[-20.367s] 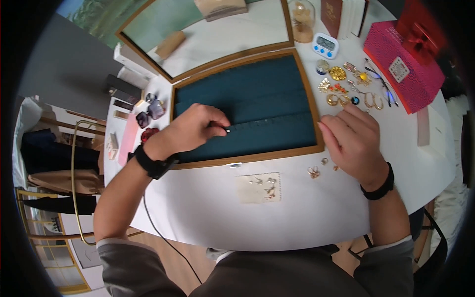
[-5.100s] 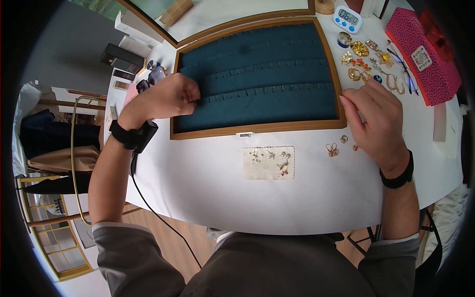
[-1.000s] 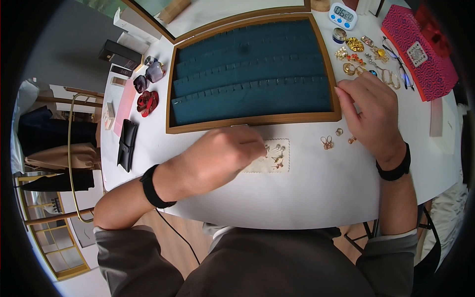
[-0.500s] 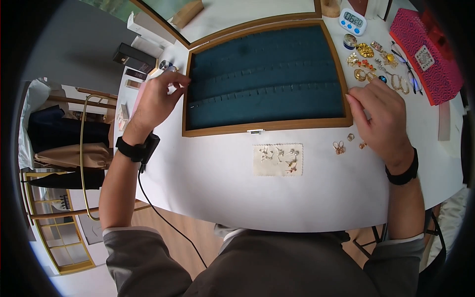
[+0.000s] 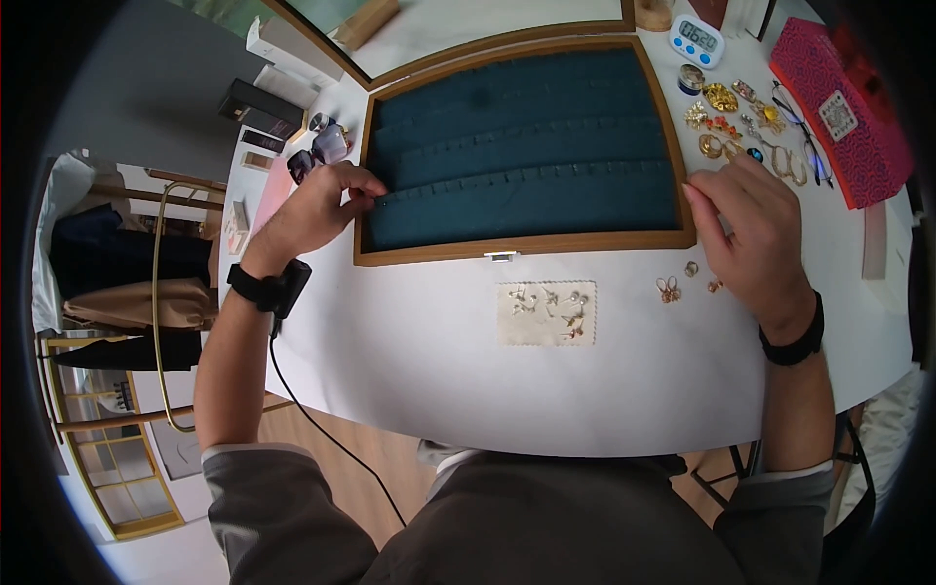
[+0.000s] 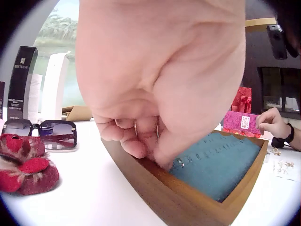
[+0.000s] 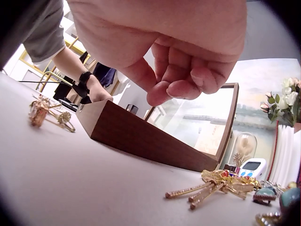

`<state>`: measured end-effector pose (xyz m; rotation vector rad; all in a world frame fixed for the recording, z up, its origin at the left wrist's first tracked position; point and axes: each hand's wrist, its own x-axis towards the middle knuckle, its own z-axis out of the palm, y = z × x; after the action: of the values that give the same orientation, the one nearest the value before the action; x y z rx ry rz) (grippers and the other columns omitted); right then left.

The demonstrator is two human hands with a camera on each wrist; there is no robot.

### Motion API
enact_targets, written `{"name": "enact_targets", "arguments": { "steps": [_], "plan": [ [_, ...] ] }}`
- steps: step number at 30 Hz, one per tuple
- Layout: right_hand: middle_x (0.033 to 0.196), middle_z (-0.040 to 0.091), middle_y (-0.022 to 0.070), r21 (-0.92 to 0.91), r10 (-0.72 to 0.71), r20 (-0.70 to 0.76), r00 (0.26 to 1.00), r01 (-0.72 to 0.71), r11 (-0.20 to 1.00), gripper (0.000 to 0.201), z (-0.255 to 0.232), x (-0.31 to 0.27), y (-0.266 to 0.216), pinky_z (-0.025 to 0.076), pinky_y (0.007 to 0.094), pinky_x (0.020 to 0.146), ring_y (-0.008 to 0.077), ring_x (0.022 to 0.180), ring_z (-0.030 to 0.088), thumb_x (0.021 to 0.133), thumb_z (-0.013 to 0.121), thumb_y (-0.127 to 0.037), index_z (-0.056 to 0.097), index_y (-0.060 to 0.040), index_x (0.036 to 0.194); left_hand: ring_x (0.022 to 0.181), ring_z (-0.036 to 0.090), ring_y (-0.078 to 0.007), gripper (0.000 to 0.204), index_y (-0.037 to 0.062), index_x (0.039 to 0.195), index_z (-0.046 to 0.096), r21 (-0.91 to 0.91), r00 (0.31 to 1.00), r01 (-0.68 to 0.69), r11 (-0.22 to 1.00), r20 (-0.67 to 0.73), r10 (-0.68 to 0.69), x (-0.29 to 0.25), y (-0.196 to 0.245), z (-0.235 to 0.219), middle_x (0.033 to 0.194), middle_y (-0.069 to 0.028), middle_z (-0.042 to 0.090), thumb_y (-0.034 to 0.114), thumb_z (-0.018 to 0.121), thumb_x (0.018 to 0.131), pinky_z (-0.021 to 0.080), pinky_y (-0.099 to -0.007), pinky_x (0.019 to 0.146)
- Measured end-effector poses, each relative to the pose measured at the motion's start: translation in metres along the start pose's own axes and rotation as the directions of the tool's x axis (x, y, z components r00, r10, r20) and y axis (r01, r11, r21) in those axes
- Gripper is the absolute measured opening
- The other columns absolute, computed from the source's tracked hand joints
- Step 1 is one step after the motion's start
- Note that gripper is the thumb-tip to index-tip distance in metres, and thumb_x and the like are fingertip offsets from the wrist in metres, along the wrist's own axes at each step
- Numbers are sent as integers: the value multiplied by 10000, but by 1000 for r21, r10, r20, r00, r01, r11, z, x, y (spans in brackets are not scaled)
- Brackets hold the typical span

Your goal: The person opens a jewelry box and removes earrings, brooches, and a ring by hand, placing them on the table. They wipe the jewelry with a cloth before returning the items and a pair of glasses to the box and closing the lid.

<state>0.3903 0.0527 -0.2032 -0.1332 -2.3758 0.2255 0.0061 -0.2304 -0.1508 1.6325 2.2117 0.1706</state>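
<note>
My left hand (image 5: pixel 322 210) is at the left end of an open wooden jewellery box (image 5: pixel 595 240), thumb and index finger pinched at the lowest visible row of slots. A tiny shiny earring (image 6: pixel 180 162) shows in the left wrist view right beside the thumb; the curled fingers hide most of the pinch. The teal slotted lining (image 5: pixel 517 210) fills the box. My right hand (image 5: pixel 756 229) stays near the box's right edge, fingers loosely curled and holding nothing. In front of the box lies a cream card (image 5: pixel 517 331) with several small stud earrings (image 5: pixel 573 317).
Gold earrings (image 5: pixel 669 290) and a ring (image 5: pixel 691 268) lie right of the card. More jewellery (image 5: pixel 721 97), a timer (image 5: pixel 696 41), eyeglasses (image 5: pixel 805 127) and a pink patterned bag (image 5: pixel 829 93) stand at the right. Sunglasses (image 6: pixel 56 134) and a red flower-shaped piece (image 6: pixel 33 174) are at the left.
My left hand has moved from the cream card to the box's left side, then down to the lower slot row at its left end. The right hand stays in place beside the box.
</note>
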Motion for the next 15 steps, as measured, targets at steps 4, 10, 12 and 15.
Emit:
{"name": "enact_targets", "arguments": {
  "steps": [4, 10, 12, 15],
  "plan": [
    [727, 632, 99, 9, 14, 4, 1000, -14, 1000, 88, 0, -1, 0, 482, 362, 584, 242, 662, 613, 910, 790, 20, 704, 3, 897, 816, 661, -147, 147, 21, 1114, 813, -13, 999, 16, 1000, -43, -16, 0, 2, -1, 964, -71, 781, -27, 753, 988, 513, -296, 731],
    [727, 631, 98, 10, 0, 6, 1000, 0, 1000, 87, 1, 0, 0, 481, 361, 584, 241, 663, 613, 909, 788, 24, 705, 2, 896, 830, 641, -147, 133, 29, 1111, 812, -52, 999, 41, 998, -25, -43, -2, 14, 2, 994, -66, 775, 22, 796, 979, 489, -301, 721],
    [729, 634, 99, 5, 2, 11, 1000, -2, 1000, 86, 1, 0, 0, 483, 360, 585, 241, 663, 615, 909, 789, 23, 707, 3, 898, 841, 637, -149, 136, 29, 1107, 808, -58, 999, -3, 998, -46, 0, -1, 12, 4, 1008, -63, 772, 40, 814, 971, 488, -303, 728],
    [732, 639, 99, 4, 7, 14, 1000, -7, 1000, 82, 1, -1, 0, 486, 359, 585, 241, 661, 617, 909, 791, 22, 711, 4, 903, 875, 647, -154, 154, 17, 1079, 791, -62, 999, 39, 997, -23, -40, 1, 5, 7, 1016, -58, 762, 74, 850, 949, 492, -305, 749]
  ]
}}
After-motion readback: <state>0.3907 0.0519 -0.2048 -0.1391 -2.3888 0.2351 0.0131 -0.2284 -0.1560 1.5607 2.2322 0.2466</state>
